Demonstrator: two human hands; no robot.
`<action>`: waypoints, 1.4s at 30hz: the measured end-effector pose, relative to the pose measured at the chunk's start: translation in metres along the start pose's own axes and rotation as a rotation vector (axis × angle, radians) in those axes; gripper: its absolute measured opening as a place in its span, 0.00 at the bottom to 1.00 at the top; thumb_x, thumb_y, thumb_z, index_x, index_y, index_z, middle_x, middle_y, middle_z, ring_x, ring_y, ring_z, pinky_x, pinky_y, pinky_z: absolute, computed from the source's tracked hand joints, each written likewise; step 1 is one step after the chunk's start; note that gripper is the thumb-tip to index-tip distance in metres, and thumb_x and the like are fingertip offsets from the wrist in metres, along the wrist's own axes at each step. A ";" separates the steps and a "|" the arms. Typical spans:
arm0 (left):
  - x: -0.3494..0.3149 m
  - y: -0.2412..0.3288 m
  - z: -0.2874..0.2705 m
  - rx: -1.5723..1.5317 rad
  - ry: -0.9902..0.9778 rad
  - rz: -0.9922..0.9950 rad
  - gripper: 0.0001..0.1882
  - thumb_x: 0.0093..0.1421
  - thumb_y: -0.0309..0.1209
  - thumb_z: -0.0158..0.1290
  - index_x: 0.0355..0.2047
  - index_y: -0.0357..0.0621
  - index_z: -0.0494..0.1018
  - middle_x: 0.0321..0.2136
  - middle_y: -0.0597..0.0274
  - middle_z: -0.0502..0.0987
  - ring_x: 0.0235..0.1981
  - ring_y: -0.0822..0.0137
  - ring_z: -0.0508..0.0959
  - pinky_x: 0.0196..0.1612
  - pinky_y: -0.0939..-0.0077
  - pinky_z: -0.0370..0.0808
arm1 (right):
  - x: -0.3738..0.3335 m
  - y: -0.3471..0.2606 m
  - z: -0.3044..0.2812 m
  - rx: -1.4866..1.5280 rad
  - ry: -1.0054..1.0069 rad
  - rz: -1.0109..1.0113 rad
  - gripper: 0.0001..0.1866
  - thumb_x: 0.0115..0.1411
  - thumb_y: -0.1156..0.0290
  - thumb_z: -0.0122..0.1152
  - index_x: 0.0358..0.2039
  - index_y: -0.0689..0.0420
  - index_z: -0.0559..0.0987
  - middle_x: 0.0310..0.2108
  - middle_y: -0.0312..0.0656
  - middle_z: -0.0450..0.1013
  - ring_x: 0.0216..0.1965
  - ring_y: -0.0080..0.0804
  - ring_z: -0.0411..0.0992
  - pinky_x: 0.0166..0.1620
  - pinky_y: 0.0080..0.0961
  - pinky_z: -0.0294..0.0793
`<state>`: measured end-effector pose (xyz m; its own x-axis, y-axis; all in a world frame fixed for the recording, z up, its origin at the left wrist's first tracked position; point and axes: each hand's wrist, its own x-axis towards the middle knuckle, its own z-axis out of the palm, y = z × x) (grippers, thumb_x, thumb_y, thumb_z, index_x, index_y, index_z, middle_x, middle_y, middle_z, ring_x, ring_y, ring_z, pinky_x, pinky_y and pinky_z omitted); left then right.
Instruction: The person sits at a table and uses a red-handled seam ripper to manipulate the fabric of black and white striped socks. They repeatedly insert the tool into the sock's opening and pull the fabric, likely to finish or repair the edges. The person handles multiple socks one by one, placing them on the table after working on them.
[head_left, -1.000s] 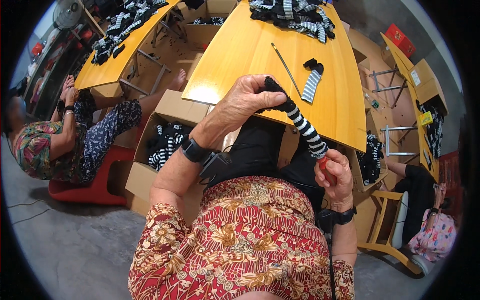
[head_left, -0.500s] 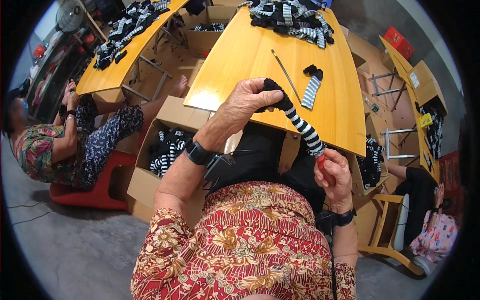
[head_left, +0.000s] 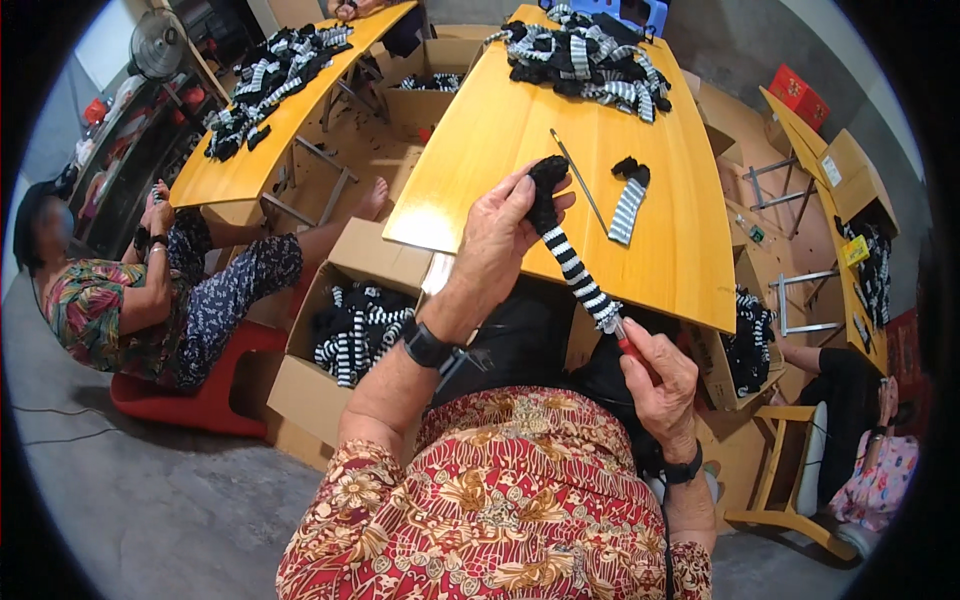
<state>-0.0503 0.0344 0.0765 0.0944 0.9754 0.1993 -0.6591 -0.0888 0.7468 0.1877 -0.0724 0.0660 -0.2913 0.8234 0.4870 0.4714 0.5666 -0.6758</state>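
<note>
- Left hand: grip pinches the striped knit tube by its black end, above the desk edge.
- Right hand: grip clasps red-handled tool at the cuff; slippage could snag stitches.

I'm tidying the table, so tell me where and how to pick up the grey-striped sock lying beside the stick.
Pinch the sock across its striped leg, probably best from the right: it lies flat on the table, that leg stretched toward the near edge, its black end bunched, while the stick and left hand are on its left.
</note>
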 end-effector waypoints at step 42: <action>0.021 -0.038 0.029 0.313 -0.062 0.078 0.07 0.64 0.30 0.52 0.38 0.41 0.73 0.29 0.72 0.76 0.31 0.81 0.74 0.36 0.84 0.73 | -0.009 0.012 -0.003 0.863 0.225 0.503 0.19 0.62 0.73 0.56 0.53 0.62 0.74 0.24 0.37 0.73 0.17 0.13 0.62 0.19 0.09 0.59</action>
<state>-0.0021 0.0527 0.0706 0.1040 0.9499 0.2947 -0.4053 -0.2301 0.8848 0.1985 -0.0732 0.0553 -0.0199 0.9974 0.0700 -0.2900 0.0612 -0.9551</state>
